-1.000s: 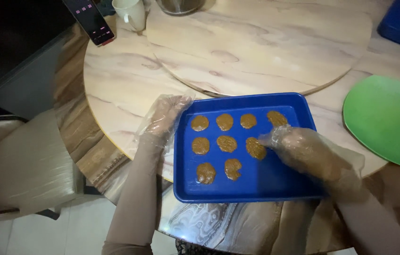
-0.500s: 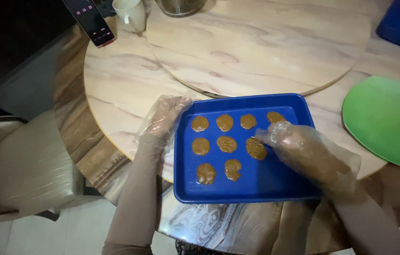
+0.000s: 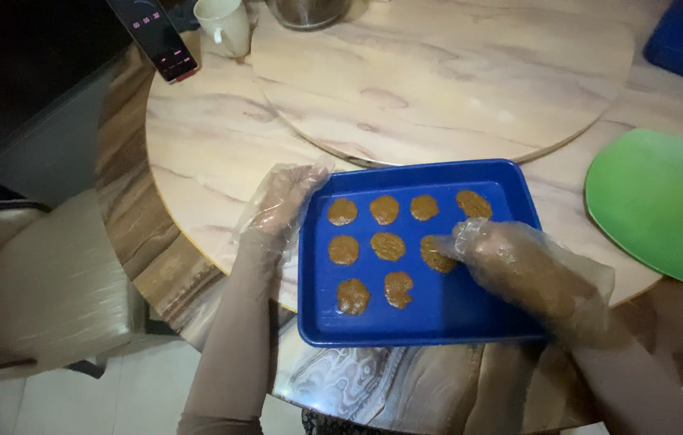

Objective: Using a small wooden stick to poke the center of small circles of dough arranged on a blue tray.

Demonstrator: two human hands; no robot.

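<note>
a round marble-patterned desk (image 3: 196,153) is filling most of the view, with a raised round turntable (image 3: 446,72) of the same stone sitting on its middle. a beige padded chair (image 3: 43,282) is standing just beside the desk's left edge on a pale tiled floor (image 3: 116,403). the upper left corner is lying in darkness, possibly a dark wall. light is falling softly from above.

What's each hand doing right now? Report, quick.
Left hand: open, gloved, resting against the blue tray edge.
Right hand: gloved, fingers pressing a brown patty; holds nothing.
</note>
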